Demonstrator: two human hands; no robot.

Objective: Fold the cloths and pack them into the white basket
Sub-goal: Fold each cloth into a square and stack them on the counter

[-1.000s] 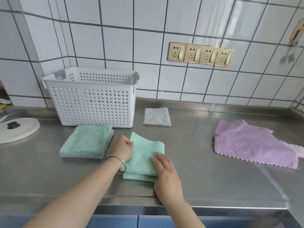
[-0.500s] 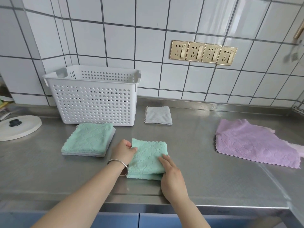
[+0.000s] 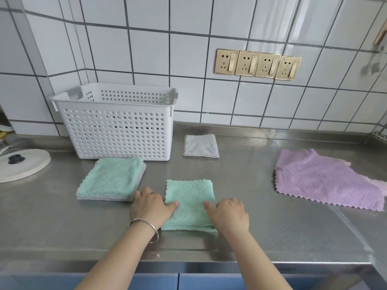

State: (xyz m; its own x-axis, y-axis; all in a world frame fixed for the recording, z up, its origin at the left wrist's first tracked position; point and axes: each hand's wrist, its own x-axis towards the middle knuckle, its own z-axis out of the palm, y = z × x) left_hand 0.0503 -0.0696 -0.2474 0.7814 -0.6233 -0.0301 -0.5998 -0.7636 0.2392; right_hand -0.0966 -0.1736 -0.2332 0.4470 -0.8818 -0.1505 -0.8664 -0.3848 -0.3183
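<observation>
A green cloth [image 3: 189, 197], folded into a square, lies on the steel counter in front of me. My left hand [image 3: 149, 206] grips its left edge with the thumb on top. My right hand [image 3: 228, 212] holds its right edge, fingers lying on the fabric. To the left sits a stack of folded cloths [image 3: 112, 178] with a green one on top. Behind that stack stands the white perforated basket [image 3: 117, 130]; I see no cloth through its holes. A small folded grey cloth [image 3: 201, 145] lies to the right of the basket. An unfolded purple cloth [image 3: 322, 181] is spread at the right.
A pale pink cloth [image 3: 377, 183] peeks out from under the purple one. A white round lid [image 3: 27, 166] with a black knob lies at the far left. Gold wall sockets [image 3: 257, 64] sit on the tiled wall. The counter's front edge [image 3: 188, 260] runs just below my wrists.
The green cloth has been squared up and now lies straight. My right hand slid from its near edge to its right side; my left hand stayed at the left edge.
</observation>
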